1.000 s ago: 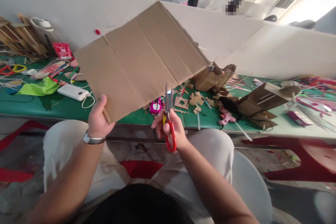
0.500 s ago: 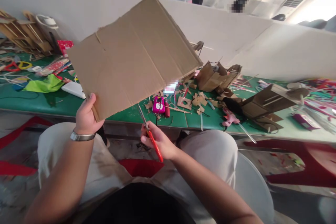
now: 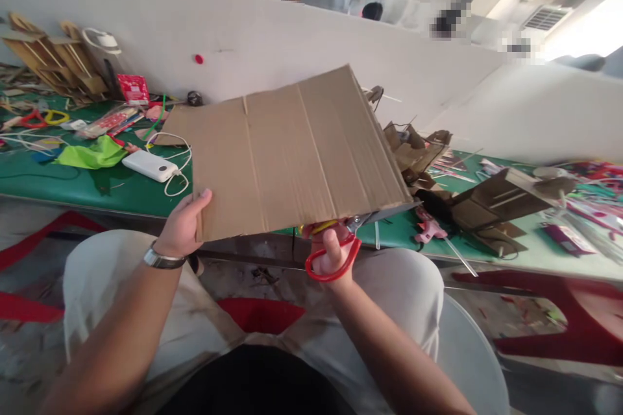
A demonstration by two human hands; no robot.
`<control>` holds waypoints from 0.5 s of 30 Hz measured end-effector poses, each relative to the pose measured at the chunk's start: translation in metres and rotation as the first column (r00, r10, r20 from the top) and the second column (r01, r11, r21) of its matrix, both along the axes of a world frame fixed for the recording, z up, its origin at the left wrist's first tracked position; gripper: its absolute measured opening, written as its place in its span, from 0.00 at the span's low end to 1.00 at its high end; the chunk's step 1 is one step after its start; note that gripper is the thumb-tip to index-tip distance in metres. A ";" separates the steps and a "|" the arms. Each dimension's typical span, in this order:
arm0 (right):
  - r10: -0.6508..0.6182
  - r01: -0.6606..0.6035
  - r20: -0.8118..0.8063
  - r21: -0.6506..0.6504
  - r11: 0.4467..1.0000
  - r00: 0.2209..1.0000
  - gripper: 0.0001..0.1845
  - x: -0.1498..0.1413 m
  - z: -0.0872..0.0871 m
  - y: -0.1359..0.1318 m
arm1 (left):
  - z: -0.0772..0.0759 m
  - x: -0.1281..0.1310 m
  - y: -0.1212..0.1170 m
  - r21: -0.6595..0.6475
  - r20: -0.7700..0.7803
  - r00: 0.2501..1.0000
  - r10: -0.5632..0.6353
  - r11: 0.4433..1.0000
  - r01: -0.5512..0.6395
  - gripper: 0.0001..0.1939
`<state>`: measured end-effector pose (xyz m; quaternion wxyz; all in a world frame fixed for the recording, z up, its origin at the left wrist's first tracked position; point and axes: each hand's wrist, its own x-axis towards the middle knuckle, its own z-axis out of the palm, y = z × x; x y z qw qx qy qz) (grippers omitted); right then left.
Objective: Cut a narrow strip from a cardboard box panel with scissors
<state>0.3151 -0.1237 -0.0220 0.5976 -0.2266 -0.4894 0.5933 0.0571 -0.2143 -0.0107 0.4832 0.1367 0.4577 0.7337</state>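
Note:
My left hand [image 3: 183,222] grips the lower left corner of a large brown cardboard sheet [image 3: 292,155], thumb on its face. The sheet is held up over the front of the table, tilted, with fold lines across it. My right hand [image 3: 333,249] is closed on a pair of scissors [image 3: 341,266], with fingers in the red handle and a yellow part showing above. The scissor blades lie along the sheet's lower right edge and point right; the sheet partly hides them and some of my fingers. Whether the blades touch the cardboard I cannot tell.
On the green table [image 3: 97,191] stand a white power bank [image 3: 150,165] with a cable, lime-green cloth [image 3: 95,152], and cardboard structures [image 3: 501,204] at right. A pink glue gun [image 3: 428,228] lies right of the sheet. Red-and-yellow scissors [image 3: 43,118] lie far left. A white partition [image 3: 272,39] rises behind.
The cardboard has been lowered and turned, moving rightward. My right hand has moved right and up, and the scissors have turned from pointing up-left to pointing right along the sheet's edge.

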 end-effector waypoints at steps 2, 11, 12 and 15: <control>-0.064 0.069 0.078 -0.059 0.996 0.995 0.23 0.003 0.005 0.005 | 0.000 0.006 0.002 -0.014 -0.011 0.999 -0.030 0.999 0.030 0.23; -0.170 0.213 0.222 -0.188 0.959 0.960 0.20 0.005 0.017 -0.003 | -0.001 0.015 0.006 -0.070 -0.109 0.991 -0.072 0.995 0.065 0.26; -0.185 0.229 0.241 -0.172 0.958 0.953 0.20 0.006 0.016 -0.004 | -0.003 0.015 0.006 -0.071 -0.136 0.989 -0.056 0.996 0.047 0.26; -0.210 0.251 0.295 -0.110 0.962 0.932 0.21 0.008 0.012 -0.005 | -0.011 0.013 0.007 -0.070 -0.229 0.973 -0.017 0.998 0.001 0.23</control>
